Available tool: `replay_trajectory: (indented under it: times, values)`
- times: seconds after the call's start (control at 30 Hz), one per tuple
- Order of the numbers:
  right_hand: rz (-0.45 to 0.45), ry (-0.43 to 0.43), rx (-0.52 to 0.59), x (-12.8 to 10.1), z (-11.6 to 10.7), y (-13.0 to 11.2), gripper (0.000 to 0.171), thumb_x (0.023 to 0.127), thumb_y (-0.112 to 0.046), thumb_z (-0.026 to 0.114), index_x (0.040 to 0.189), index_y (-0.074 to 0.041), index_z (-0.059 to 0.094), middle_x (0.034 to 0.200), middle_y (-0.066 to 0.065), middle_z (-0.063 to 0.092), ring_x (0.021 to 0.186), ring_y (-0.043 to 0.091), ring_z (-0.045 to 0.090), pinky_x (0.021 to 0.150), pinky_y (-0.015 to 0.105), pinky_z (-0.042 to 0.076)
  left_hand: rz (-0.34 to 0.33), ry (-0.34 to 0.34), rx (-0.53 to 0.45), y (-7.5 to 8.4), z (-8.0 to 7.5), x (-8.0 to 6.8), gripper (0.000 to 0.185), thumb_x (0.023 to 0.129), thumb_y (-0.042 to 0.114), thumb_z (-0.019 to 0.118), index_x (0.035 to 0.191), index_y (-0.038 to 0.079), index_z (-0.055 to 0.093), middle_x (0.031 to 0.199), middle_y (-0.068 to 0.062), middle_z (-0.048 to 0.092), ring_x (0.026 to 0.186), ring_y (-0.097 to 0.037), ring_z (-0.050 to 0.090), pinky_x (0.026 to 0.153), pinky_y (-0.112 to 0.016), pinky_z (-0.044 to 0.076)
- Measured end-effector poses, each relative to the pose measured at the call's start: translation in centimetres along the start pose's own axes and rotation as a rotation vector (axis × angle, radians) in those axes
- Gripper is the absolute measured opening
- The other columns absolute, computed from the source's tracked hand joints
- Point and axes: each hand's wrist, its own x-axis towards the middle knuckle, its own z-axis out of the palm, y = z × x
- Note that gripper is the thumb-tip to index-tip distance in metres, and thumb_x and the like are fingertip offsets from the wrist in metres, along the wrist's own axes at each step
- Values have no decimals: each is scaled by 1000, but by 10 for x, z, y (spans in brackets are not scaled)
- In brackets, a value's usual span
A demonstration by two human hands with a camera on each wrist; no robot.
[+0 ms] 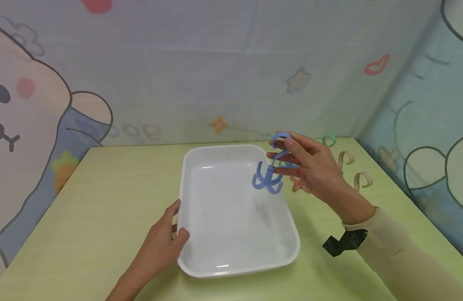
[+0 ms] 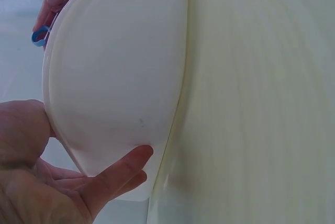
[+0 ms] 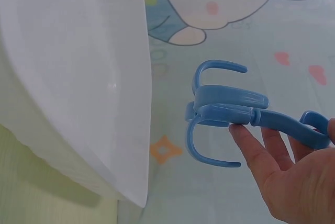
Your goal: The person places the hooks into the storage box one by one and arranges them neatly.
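Note:
A blue plastic multi-pronged hook (image 1: 269, 175) hangs above the right side of a white rectangular tray (image 1: 201, 251). My right hand (image 1: 310, 167) pinches the hook's upper loop between thumb and fingers; in the right wrist view the blue hook (image 3: 230, 111) lies across my fingertips (image 3: 251, 145) beside the tray's wall (image 3: 78, 77). My left hand (image 1: 163, 244) grips the tray's near-left rim, thumb over the edge. Seen from the left wrist, my left fingers (image 2: 112, 177) curl under the tray's outer wall (image 2: 115, 77).
The tray sits on a pale green table (image 1: 84, 217). Loose hooks lie at the back right: a green one (image 1: 329, 140) and two beige ones (image 1: 346, 158) (image 1: 363, 179). Cartoon-printed curtain walls close in the table's back and sides.

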Motion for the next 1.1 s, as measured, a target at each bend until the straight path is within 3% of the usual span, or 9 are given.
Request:
replay_trajectory:
  times: [0.33, 0.7, 0.93, 1.1]
  values:
    - [-31, -14, 13, 6, 5, 5, 26, 106, -20, 62, 129, -15, 73, 115, 1, 77, 106, 22, 79, 86, 42, 64, -5, -3, -2, 2, 1, -2, 74, 97, 8, 51, 166, 2, 24, 168, -20, 37, 132, -45, 63, 86, -41, 64]
    - [-16, -16, -34, 15, 16, 10, 35, 107, -23, 60, 138, -9, 67, 116, 0, 76, 109, 22, 78, 87, 43, 64, -15, -4, -11, 4, 3, -3, 76, 95, 7, 52, 166, 2, 24, 169, -19, 36, 133, -46, 63, 86, -42, 64]
    - [-27, -45, -42, 19, 23, 12, 29, 108, -20, 58, 133, -13, 70, 114, -1, 76, 108, 21, 78, 87, 42, 64, -16, 1, -10, 4, 4, -4, 76, 95, 6, 52, 166, 2, 24, 169, -19, 36, 132, -46, 63, 86, -41, 64]
    - [-13, -51, -51, 23, 26, 15, 33, 109, -20, 57, 138, -9, 66, 115, -2, 75, 108, 20, 78, 88, 43, 64, -13, 3, -16, 4, 5, -4, 76, 95, 6, 52, 165, 2, 25, 169, -18, 37, 132, -45, 64, 85, -40, 65]
